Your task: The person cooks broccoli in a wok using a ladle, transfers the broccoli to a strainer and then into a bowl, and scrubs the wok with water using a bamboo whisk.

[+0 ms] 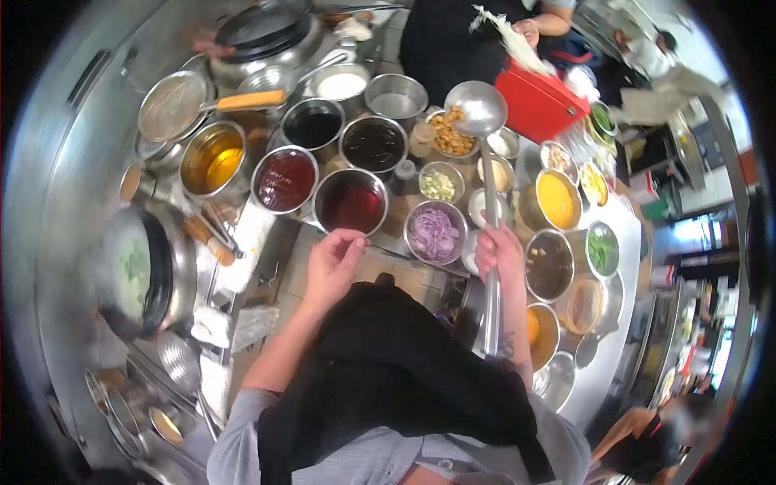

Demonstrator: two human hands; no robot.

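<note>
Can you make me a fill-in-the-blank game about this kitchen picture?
1. The right hand grips the long handle of a metal ____.
2. The liquid nearest the left hand is coloured dark ____.
3. The sliced onions are white and ____.

Missing words: ladle; red; purple.
</note>
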